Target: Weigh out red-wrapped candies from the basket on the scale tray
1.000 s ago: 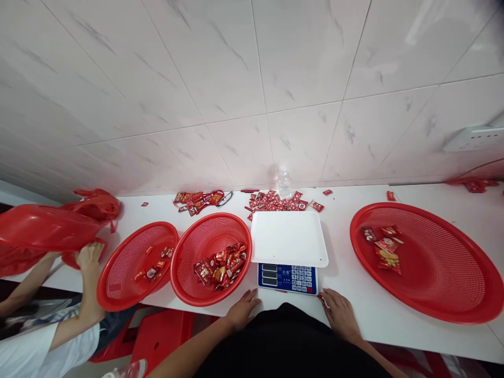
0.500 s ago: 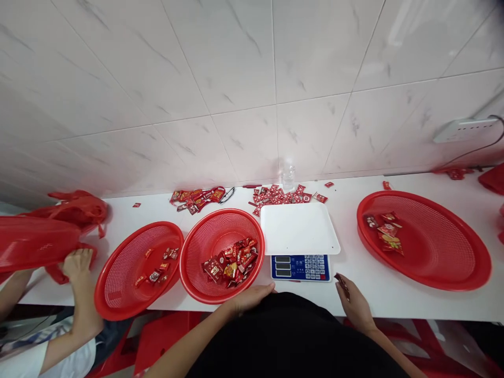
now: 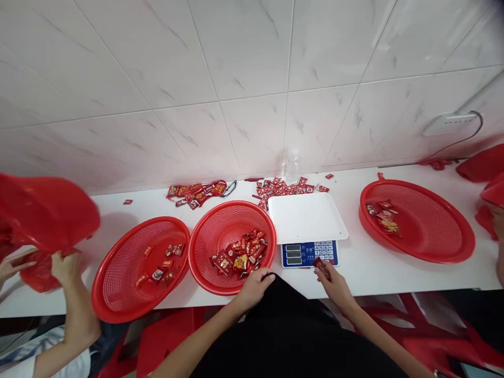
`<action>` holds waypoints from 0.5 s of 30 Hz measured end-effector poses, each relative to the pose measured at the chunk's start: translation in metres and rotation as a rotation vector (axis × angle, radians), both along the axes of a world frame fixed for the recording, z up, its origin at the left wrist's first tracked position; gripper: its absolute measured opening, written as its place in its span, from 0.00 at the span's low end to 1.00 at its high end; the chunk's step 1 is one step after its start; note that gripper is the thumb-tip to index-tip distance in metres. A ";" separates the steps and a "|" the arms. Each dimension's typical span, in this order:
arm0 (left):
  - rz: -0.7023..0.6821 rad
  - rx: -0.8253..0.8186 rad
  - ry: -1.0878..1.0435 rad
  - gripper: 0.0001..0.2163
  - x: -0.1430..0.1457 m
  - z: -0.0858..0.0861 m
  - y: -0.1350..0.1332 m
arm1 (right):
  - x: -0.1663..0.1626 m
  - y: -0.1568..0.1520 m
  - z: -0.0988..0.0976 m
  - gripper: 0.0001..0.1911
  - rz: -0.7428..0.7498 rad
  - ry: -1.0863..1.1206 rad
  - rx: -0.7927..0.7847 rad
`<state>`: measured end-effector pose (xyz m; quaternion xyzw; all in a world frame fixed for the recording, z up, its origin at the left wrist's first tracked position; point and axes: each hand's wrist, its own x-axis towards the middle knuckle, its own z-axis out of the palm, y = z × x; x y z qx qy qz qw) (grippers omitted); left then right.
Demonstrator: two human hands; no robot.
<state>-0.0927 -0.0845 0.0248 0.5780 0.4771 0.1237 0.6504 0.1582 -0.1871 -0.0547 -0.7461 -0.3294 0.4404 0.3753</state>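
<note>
My left hand [image 3: 254, 290] is closed, pinching a fold of the black garment [image 3: 281, 304] at the near rim of the middle red basket [image 3: 212, 223]. Several red snack packets [image 3: 240, 254] lie in that basket. My right hand [image 3: 334, 289] grips a small dark red packet [image 3: 322, 268] just in front of the digital scale [image 3: 309, 253]. The scale's white tray [image 3: 307, 218] has no packets on it. Behind it, many small red sachets [image 3: 277, 186] are spread near the wall.
Another red basket [image 3: 118, 257] with a few packets stands on the left, and one [image 3: 433, 220] on the right. At far left a co-worker's hands [image 3: 66, 268] handle a red bag and basket. A clear bottle [image 3: 293, 168] and a wall socket [image 3: 449, 123] are behind.
My left hand has risen and closed on the black garment. My right hand, still with the packet, has moved left toward the scale. The co-worker's red basket at far left is lifted and tipped.
</note>
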 end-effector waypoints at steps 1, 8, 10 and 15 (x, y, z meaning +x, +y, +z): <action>0.036 -0.005 -0.009 0.12 -0.001 0.002 0.002 | -0.004 0.001 0.003 0.24 0.010 0.038 0.002; 0.011 -0.093 -0.158 0.13 -0.010 0.024 -0.003 | -0.002 0.027 0.029 0.20 0.050 0.357 -0.047; -0.035 -0.092 -0.137 0.13 -0.006 0.022 -0.015 | 0.008 0.041 0.040 0.22 0.061 0.468 -0.019; -0.202 -0.093 0.006 0.18 0.004 0.002 -0.049 | 0.036 0.058 0.059 0.29 0.180 0.711 -0.002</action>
